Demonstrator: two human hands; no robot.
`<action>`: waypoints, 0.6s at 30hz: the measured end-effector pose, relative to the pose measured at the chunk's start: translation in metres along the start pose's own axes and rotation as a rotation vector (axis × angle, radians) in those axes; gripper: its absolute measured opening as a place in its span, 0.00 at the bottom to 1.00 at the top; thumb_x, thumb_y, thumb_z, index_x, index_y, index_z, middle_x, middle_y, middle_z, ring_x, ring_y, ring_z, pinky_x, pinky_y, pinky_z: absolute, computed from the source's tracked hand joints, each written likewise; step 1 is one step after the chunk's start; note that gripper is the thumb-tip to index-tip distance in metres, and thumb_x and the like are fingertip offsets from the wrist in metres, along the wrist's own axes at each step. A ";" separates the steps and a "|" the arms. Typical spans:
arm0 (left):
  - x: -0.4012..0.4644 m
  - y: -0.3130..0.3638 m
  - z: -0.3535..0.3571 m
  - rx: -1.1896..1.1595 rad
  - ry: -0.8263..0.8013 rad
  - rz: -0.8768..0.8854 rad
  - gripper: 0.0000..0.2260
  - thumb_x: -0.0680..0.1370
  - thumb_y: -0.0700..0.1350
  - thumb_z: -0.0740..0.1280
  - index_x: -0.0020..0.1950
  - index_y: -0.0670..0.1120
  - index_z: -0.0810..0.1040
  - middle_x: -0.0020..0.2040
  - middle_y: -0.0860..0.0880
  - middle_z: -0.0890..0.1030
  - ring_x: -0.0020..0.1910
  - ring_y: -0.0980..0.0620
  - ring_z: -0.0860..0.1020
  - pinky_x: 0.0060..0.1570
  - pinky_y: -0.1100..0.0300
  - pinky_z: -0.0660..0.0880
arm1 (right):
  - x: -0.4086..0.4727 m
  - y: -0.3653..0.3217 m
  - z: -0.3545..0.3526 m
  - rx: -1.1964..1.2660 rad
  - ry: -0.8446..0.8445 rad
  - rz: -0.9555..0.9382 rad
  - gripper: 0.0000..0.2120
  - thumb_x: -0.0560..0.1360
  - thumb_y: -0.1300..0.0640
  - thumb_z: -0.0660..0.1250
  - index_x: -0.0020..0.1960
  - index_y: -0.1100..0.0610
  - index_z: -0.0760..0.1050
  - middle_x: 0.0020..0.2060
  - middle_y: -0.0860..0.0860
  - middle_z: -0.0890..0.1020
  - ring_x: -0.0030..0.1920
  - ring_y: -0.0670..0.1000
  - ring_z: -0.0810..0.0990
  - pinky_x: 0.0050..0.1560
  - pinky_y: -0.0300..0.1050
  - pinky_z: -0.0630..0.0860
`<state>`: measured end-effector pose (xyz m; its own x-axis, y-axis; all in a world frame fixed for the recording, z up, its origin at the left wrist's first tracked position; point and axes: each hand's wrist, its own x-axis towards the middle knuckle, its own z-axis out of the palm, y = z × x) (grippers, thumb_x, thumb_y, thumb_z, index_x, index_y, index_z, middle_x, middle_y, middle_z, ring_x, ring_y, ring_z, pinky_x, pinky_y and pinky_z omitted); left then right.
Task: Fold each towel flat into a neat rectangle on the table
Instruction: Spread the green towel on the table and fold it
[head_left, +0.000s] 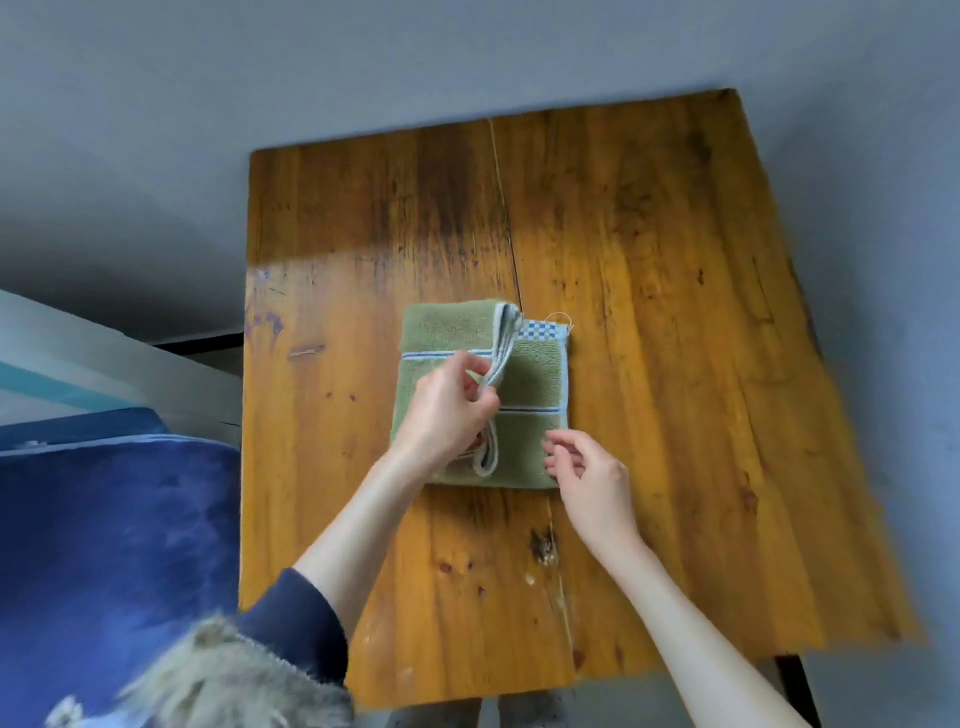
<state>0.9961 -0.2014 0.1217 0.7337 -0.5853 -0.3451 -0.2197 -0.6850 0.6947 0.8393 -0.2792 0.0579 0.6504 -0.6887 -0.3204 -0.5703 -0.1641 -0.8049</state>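
A fur-trimmed sleeve (291, 639) leads to the left hand (447, 415), its grip pinching the green towel (535, 384)'s last flap, nearly folded; right hand (587, 473) hovers relaxed.

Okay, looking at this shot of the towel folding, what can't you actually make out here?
Head view only:
- The part of the green towel under the left hand: hidden by the hand, which pinches the pale hem band.
- How many layers the towel has: only the top shows.
- Whether the right hand touches the towel: too close to tell.
- The table near right edge: blurred.
- Blue object at left: cut off by the frame.
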 end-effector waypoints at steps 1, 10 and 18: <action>0.003 0.000 0.012 0.041 -0.017 -0.008 0.08 0.76 0.42 0.64 0.54 0.45 0.75 0.35 0.52 0.73 0.39 0.46 0.76 0.41 0.54 0.74 | 0.002 0.005 -0.002 0.016 -0.007 0.018 0.11 0.78 0.62 0.60 0.56 0.56 0.78 0.48 0.51 0.82 0.48 0.48 0.81 0.53 0.50 0.79; 0.006 0.011 0.062 0.105 0.190 0.006 0.11 0.76 0.42 0.63 0.57 0.43 0.74 0.44 0.47 0.78 0.45 0.44 0.76 0.46 0.53 0.72 | 0.014 0.012 -0.010 0.108 -0.069 0.073 0.10 0.79 0.57 0.61 0.56 0.55 0.78 0.49 0.50 0.82 0.48 0.47 0.81 0.49 0.37 0.78; 0.008 0.010 0.090 0.075 0.052 0.026 0.10 0.78 0.44 0.64 0.57 0.43 0.75 0.47 0.45 0.81 0.45 0.46 0.79 0.49 0.53 0.75 | 0.021 0.009 -0.021 0.230 -0.167 0.151 0.17 0.81 0.52 0.55 0.44 0.62 0.75 0.36 0.59 0.79 0.36 0.52 0.75 0.37 0.46 0.72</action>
<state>0.9418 -0.2520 0.0695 0.7592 -0.5814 -0.2924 -0.2856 -0.7014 0.6531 0.8370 -0.3104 0.0543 0.6511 -0.5645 -0.5073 -0.5506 0.1086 -0.8277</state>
